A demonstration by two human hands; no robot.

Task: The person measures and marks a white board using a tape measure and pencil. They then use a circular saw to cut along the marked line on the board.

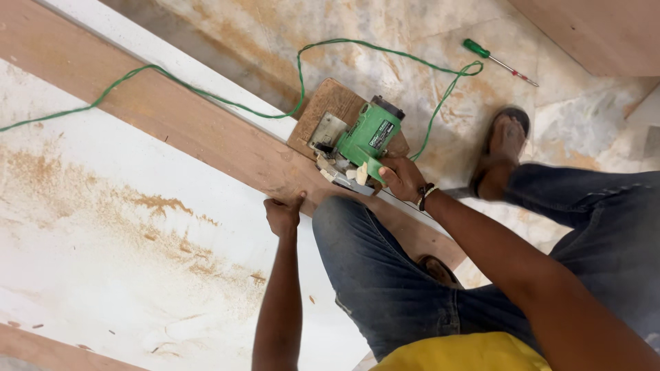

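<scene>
My right hand (401, 180) grips the handle of a green electric circular saw (363, 137) that sits at the edge of a long brown wooden plank (172, 117). The saw rests on a small square wooden base piece (326, 103). My left hand (283, 214) presses down on the plank's near edge, fingers curled over it, just left of my bent knee in blue jeans (371, 254). A green power cord (206, 96) runs from the saw across the plank and floor.
A white board (103, 261) dusted with sawdust lies under the plank. A green-handled screwdriver (498, 62) lies on the marble floor at upper right. My sandalled foot (505, 141) rests on the floor. Another wooden panel (598, 34) fills the top right corner.
</scene>
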